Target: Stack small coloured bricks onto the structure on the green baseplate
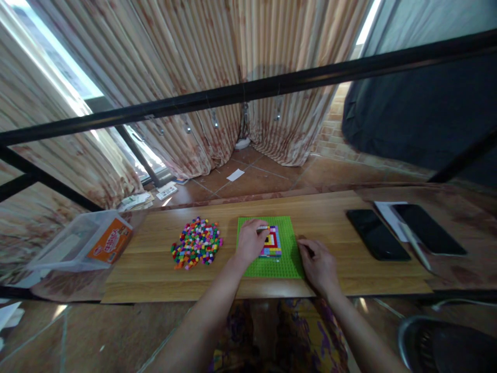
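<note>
A green studded baseplate [289, 254] lies on the wooden table, carrying a low square build of small toy bricks [275, 239] in rings of red, white, yellow and purple. Over the left side of this build, my left hand [250, 241] has its fingertips pinched together at the top. Whatever sits in the pinch is too small or hidden. At the right edge of the baseplate rests my right hand [320, 265], fingers curled inward and close to the rim. The inside of that hand is hidden. Left of the baseplate is a loose pile of colourful small bricks [199, 242].
On the far left stands a clear plastic box [73, 243] with an orange label. To the right lie a black phone [377, 234], a second dark device [429, 229], white paper [388, 215] and a pen [415, 246]. A black metal bar [248, 92] crosses beyond the table.
</note>
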`<state>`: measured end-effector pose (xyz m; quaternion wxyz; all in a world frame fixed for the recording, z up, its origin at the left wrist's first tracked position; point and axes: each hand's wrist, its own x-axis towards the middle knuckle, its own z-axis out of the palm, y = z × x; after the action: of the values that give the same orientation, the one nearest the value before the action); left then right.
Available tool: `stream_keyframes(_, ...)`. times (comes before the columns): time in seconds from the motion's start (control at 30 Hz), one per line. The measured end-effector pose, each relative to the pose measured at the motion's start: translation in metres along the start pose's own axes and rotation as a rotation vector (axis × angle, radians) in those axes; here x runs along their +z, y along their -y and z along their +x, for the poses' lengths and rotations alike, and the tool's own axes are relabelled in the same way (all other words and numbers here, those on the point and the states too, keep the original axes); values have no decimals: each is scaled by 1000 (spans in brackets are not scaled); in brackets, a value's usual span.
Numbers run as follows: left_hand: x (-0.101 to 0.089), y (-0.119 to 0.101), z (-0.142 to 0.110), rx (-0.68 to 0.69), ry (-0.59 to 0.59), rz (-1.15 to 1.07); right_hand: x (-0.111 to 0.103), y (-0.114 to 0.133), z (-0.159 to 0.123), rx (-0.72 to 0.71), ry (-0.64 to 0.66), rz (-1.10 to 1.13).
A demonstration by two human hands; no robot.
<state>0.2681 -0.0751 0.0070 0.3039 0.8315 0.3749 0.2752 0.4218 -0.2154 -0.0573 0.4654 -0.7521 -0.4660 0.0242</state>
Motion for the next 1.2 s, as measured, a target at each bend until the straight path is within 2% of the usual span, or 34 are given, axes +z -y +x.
stream_keyframes(0.13, 1, 8, 2, -39, 53, -99, 0, 1, 0, -8, 8, 4)
stream_keyframes(0.4, 5, 18, 13, -260, 150, -412, -1, 3, 0, -6, 9, 18)
stream_keyframes(0.57, 9, 18, 19, -271, 154, -387, -1, 4, 0, -2, 9, 30)
stream_keyframes(0.9, 21, 14, 17, -302, 27, -355, -1, 1, 0, -21, 15, 10)
stream_keyframes(1.2, 13, 6, 18, -325, 81, -279, 1, 0, 0, -28, 2, 0)
